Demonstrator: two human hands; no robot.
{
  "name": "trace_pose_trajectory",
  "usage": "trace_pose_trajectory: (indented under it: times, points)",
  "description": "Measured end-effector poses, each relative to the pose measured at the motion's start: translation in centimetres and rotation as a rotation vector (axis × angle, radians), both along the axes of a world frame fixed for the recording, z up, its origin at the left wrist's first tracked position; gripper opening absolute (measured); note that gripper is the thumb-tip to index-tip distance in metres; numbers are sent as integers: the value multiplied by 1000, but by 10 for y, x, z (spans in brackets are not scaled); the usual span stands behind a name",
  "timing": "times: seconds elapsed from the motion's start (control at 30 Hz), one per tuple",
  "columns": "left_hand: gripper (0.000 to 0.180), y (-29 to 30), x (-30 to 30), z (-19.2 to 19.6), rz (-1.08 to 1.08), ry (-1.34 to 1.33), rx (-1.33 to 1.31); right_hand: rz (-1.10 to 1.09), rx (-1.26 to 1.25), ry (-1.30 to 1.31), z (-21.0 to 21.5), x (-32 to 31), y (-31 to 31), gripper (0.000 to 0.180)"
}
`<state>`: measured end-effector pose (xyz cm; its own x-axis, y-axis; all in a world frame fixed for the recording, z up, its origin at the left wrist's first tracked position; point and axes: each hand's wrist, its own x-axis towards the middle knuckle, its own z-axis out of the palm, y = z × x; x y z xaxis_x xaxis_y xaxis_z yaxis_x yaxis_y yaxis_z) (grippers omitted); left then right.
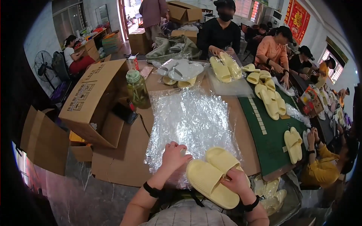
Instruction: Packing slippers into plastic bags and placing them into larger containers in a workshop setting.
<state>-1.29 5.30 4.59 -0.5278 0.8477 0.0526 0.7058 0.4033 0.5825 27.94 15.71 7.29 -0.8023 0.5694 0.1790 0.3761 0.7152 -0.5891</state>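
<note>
Cardboard-topped table (124,158) carries a stack of clear bags (190,120), the left hand (174,155) pinching its near edge while the right hand (235,181) grips paired yellow slippers (213,175) sole-up, close by.

Right hand (236,181) covers part of the yellow slippers (215,177); fingertips hidden

The yellow slippers (211,177) look like soft, smooth, matt foam. The clear plastic bags (190,120) are shiny and crinkly. The boxes (94,98) are brown cardboard, dull and flat. The green mat (269,139) looks matt.
</note>
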Motion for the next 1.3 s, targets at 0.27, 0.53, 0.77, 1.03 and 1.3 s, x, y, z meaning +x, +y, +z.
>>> trace_pose_trajectory:
  times: [0.27, 0.53, 0.77, 1.03, 1.3]
  points:
    - [33, 4, -7, 4, 30, -156, -47, -15, -21, -18, 2, 0, -6, 27]
    - [17, 2, -12, -6, 94, -282, 294, -54, -82, -98, 1, 5, -3, 28]
    - [16, -1, 1, 25, -84, -205, 288, -181, -82, 89, 20, 4, -3, 26]
    - [15, -2, 31, 46, -343, 41, 518, -180, 88, 44, 27, -39, -2, 29]
    - [16, -8, 34, 59, -352, 46, 565, -130, 127, 125, 12, -78, 0, 29]
